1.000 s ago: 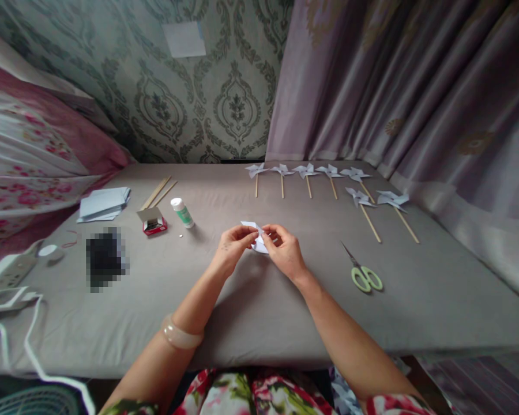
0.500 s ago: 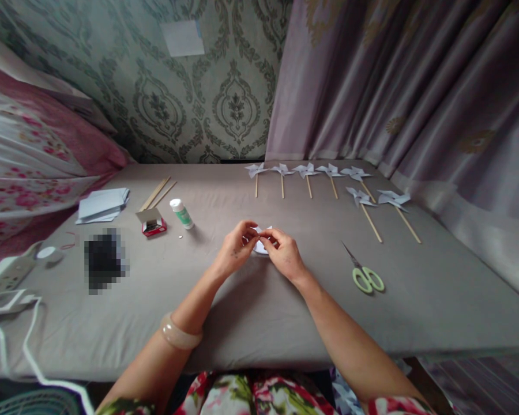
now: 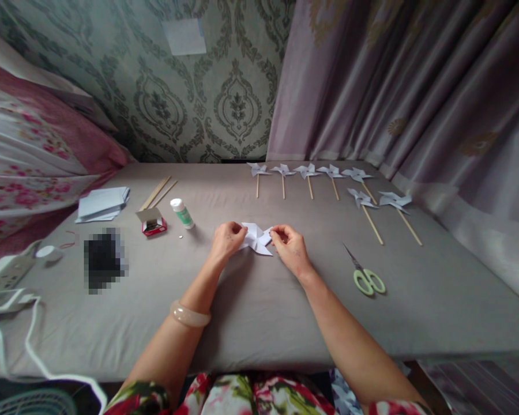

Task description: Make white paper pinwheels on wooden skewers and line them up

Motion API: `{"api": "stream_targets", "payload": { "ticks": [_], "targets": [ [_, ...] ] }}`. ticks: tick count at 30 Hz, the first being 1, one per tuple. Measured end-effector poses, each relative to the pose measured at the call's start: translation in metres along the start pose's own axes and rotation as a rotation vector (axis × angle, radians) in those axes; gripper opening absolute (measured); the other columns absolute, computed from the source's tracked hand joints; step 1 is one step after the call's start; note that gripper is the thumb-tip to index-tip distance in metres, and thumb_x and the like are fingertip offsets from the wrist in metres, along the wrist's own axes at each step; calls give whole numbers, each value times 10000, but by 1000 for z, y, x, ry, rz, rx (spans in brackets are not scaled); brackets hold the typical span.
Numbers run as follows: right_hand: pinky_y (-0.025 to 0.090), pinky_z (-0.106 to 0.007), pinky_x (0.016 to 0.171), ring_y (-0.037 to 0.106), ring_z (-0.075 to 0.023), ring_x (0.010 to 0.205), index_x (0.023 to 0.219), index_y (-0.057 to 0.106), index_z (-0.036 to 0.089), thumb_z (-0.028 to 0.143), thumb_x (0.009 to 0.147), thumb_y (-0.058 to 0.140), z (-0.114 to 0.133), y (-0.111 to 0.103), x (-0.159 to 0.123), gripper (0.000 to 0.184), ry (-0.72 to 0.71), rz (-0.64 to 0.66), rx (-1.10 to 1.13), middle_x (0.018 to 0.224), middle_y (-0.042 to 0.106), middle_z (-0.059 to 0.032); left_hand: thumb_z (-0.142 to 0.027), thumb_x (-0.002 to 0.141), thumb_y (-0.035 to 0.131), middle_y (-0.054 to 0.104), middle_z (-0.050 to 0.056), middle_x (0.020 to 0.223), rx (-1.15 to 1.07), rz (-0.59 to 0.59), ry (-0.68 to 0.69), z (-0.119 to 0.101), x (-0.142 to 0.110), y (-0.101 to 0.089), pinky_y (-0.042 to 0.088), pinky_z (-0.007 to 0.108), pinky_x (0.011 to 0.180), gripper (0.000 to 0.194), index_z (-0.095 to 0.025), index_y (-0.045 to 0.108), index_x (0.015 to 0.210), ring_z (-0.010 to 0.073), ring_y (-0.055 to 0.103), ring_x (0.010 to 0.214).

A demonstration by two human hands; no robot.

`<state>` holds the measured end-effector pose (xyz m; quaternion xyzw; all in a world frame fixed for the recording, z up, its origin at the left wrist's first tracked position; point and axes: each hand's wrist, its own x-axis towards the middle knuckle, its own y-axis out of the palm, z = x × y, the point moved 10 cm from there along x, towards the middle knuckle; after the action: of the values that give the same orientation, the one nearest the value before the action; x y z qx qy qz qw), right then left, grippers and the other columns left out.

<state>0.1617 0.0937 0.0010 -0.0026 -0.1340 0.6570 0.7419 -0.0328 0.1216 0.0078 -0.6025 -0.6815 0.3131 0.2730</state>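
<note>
A white paper pinwheel [image 3: 256, 238] with folded, pointed blades is between my hands, above the grey cloth. My left hand [image 3: 227, 240] pinches its left side, the fingertips closed on the paper. On the other side my right hand [image 3: 289, 246] has thumb and fingers pinched at the tip of the right blade. No stick shows on this pinwheel. To the right of my right hand lie scissors [image 3: 364, 276] with light green handles, points facing away from me.
Several finished pinwheels [image 3: 308, 172] on sticks lie at the back right. At left are a glue stick [image 3: 182, 214], a small red box [image 3: 154, 227], thin wooden sticks [image 3: 158, 193], stacked white paper [image 3: 104, 203], a pixelated dark object [image 3: 105, 260] and a power strip [image 3: 7, 270].
My hands have moved apart from the pinwheel's centre to its two sides. Its blades, largely covered before, now show spread out.
</note>
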Motion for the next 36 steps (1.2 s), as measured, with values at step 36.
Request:
{"api": "stream_targets", "payload": {
  "ticks": [36],
  "targets": [
    [456,-251,635,512,-130,699,794,681,222,248,824,599,55,5,-20,92,-313,4,-180,804,521,-21,-357,485,778,611,-20,606,-1086,25,-223,0,-34,24,451,243,552,481,-149,527,839,113,576,542]
  ]
}}
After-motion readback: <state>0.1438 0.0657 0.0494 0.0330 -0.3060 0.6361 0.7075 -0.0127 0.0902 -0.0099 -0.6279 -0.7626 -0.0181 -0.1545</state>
